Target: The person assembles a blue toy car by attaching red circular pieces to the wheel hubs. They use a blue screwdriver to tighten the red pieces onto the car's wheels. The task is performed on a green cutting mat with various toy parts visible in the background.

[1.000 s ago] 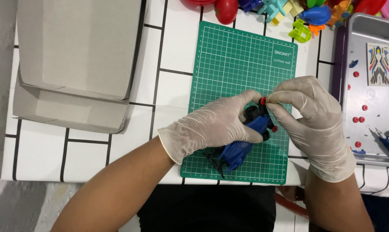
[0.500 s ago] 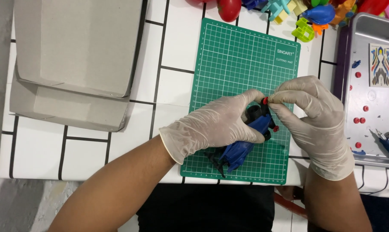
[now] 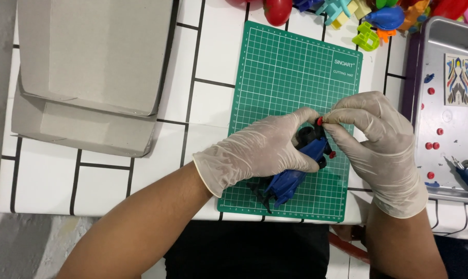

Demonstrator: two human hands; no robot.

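The left hand grasps a half-hidden blue model; the right hand pinches a red peg. Grey cardboard boxes lie left of the green mat.

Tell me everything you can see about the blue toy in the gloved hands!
The blue toy looks like hard plastic, with blue panels, black parts and tiny red bits. It lies slanted over the green cutting mat, partly hidden. The left hand wraps around its middle, and the right hand pinches a small red piece at its top end. Its full shape cannot be told.

Bright even overhead light, soft shadows, sharp focus, no glare
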